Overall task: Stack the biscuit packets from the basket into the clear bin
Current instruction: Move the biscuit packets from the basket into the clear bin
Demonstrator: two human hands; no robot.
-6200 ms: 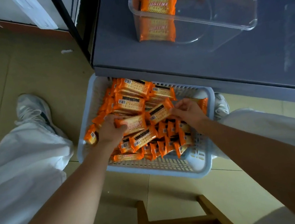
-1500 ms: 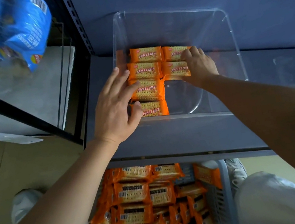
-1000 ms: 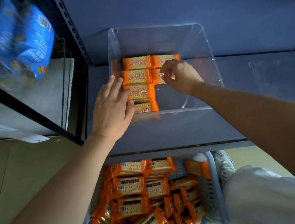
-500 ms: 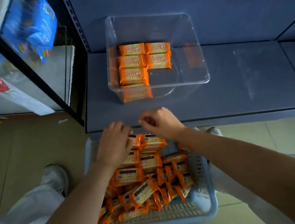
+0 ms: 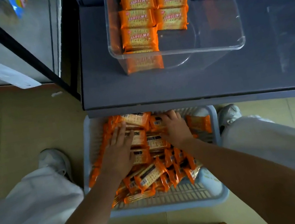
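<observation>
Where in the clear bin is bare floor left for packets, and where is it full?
Free in the clear bin: the right half, between the second packet column and the right wall, plus the near patch in front of that column. Crowded: the left column along the left wall.

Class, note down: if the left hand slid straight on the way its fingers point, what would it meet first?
Probably the biscuit packet lying just past the left hand's fingertips, at the basket's far end; depth is unclear.

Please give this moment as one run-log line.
phase: pick | left hand: flat on orange biscuit packets in pale blue plastic basket | right hand: touching same pile | clear plastic bin: partly filled
</observation>
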